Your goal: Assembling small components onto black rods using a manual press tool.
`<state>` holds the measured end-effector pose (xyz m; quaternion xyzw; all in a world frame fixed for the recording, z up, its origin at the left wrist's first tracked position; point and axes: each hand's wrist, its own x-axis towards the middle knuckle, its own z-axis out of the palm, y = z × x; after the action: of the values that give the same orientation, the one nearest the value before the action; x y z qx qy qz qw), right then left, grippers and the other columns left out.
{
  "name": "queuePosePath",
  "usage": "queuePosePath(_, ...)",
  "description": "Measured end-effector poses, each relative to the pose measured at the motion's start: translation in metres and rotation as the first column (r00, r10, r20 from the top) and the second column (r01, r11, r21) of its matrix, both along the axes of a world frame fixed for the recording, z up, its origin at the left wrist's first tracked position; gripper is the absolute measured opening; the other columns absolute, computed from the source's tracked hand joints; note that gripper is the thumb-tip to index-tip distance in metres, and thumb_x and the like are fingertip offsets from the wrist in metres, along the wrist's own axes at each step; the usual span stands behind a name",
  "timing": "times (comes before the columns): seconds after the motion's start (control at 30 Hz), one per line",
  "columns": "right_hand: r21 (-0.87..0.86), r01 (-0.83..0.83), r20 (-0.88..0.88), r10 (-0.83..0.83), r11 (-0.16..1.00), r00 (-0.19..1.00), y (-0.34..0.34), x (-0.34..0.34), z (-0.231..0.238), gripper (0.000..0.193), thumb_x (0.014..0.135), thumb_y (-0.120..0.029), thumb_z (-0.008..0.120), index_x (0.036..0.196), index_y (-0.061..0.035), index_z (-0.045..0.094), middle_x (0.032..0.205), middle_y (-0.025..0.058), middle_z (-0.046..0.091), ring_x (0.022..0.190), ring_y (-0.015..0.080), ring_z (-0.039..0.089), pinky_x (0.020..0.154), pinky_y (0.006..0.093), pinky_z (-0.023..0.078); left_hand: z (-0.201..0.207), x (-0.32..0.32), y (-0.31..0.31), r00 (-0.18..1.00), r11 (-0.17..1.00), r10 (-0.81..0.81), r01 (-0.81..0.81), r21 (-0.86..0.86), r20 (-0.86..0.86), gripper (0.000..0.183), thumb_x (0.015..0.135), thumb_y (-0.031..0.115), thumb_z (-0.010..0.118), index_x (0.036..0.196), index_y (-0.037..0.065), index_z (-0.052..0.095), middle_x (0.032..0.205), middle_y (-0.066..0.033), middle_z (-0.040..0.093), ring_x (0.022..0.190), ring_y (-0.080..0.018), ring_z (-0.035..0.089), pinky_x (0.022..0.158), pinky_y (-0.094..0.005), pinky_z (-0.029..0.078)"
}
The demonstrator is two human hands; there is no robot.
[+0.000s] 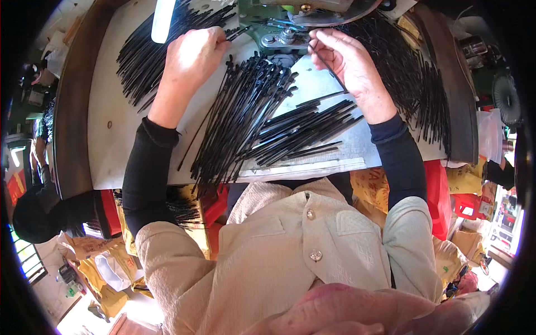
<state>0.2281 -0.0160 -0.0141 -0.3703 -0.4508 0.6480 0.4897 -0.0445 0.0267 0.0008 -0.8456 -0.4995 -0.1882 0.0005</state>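
Observation:
My left hand [195, 56] is closed in a pinch at the left of a machine's metal fixture [286, 38]. A short length of a thin black rod sticks out of its fingers toward the fixture. On the other side, my right hand [347, 60] has its thumb and fingers closed on another thin black rod [330, 68], which slants down across the palm. Between my forearms lie a fanned pile of black rods with knobbed far ends [245, 100] and a pile of straighter black rods [307, 131].
More black rods lie at the far left [151, 61] and far right [430, 106] of the pale tabletop [106, 151]. Dark raised boards [72, 111] edge the table's sides. A bright lamp tube [163, 22] hangs near my left hand. Yellow sacks [371, 187] stand below the table.

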Motion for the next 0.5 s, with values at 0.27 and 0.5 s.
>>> queuePosePath(0.27,0.056,-0.196,0.411,0.156,0.979,0.898,-0.017,-0.021,0.02,0.028,0.088,-0.014,0.054,0.11,0.0032,0.056,0.074,0.0094,0.062,0.052,0.0114,0.06,0.048,0.0224,0.051,0.012,0.026,-0.02,0.892,0.908,-0.05,0.228,-0.351,0.45,0.026,0.08,0.016,0.068,0.096,-0.002,0.064,0.07,-0.0065,0.064,0.059,-0.009,0.059,0.057,-0.0238,0.047)
queuePosePath(0.5,0.052,-0.184,0.411,0.147,0.981,0.9,-0.016,-0.019,0.02,0.029,0.087,-0.011,0.054,0.112,0.0045,0.055,0.074,0.01,0.062,0.053,0.0106,0.059,0.049,0.024,0.052,0.013,0.034,-0.022,0.9,0.914,-0.03,0.201,-0.352,0.435,0.026,0.077,0.022,0.07,0.093,0.001,0.067,0.072,-0.0087,0.066,0.059,-0.0132,0.063,0.057,-0.0242,0.049)
